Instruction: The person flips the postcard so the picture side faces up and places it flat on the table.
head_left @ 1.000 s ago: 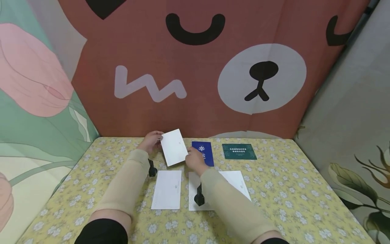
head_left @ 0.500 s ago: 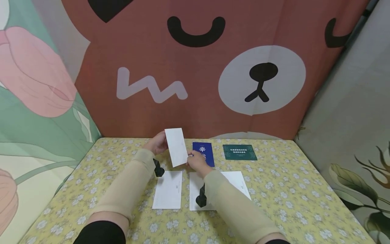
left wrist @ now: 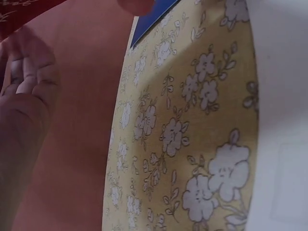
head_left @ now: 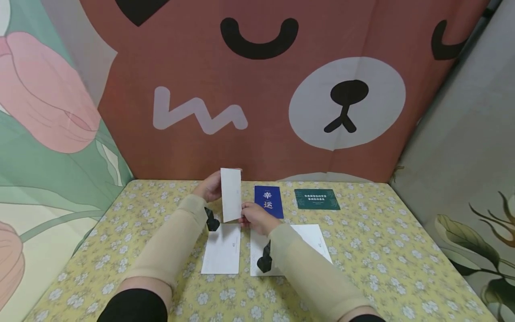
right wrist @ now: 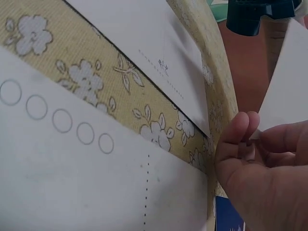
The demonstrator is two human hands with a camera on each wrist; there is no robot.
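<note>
A white-backed postcard is held up above the table in the head view, its plain side toward me. My left hand grips it from behind at the upper left edge. At its lower right corner, my right hand pinches it between thumb and fingers, plainly seen in the right wrist view. The left wrist view shows the red printed side of the held card by the left hand's curled fingers. Just below lies a white postcard, back side up.
A blue card with large characters and a green card lie at the back. White card shows on either side of the right forearm, which hides its middle. The flowered tablecloth ends at a bear-print curtain.
The held postcard has turned more upright and now appears narrower, seen at a steeper angle. Both hands still hold it; the right hand has shifted slightly left and more of the blue card shows.
</note>
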